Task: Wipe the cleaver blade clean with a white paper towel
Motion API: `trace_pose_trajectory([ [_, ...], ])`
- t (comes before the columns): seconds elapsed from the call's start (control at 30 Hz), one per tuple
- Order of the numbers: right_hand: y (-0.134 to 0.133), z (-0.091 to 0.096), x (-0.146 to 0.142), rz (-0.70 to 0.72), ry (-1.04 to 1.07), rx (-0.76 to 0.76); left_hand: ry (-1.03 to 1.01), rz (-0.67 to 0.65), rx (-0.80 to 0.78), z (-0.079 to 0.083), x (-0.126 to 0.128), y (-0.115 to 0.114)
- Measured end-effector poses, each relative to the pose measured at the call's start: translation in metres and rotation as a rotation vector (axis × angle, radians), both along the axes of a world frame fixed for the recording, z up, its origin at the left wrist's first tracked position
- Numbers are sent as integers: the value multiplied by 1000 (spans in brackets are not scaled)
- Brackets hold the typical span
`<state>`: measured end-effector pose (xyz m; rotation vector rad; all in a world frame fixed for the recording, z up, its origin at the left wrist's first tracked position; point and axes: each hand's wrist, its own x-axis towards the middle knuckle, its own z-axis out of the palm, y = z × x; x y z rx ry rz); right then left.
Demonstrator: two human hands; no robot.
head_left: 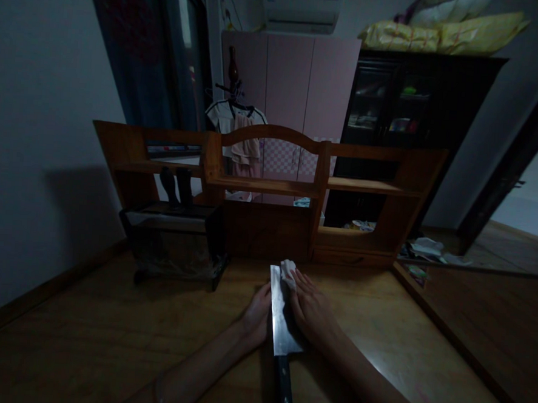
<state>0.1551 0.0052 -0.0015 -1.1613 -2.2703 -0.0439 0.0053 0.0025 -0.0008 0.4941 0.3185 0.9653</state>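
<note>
A broad steel cleaver (280,315) with a black handle (285,388) stands on edge on the wooden table (106,331), blade pointing away from me. My left hand (256,316) rests against the blade's left side, fingers mostly hidden behind it. My right hand (310,310) lies flat on the blade's right side, fingers stretched out and pressing a small white cloth (288,271) near the blade's far end.
A black knife rack (176,232) with two dark handles stands at the back left. A wooden shelf unit (270,189) runs along the table's far edge. Behind are pink and dark cabinets. The table's right edge (447,334) drops off.
</note>
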Motion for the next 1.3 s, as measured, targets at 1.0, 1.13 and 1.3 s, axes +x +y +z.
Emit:
trace_pose_trajectory([
  [1.0, -1, 1, -5, 134, 90, -101, 53, -171, -56, -16, -3, 5],
  [1.13, 0, 1, -4, 111, 80, -99, 50, -167, -55, -17, -3, 5],
  [1.3, 9, -5, 2, 16, 64, -57, 28, -214, -33, -8, -3, 2],
])
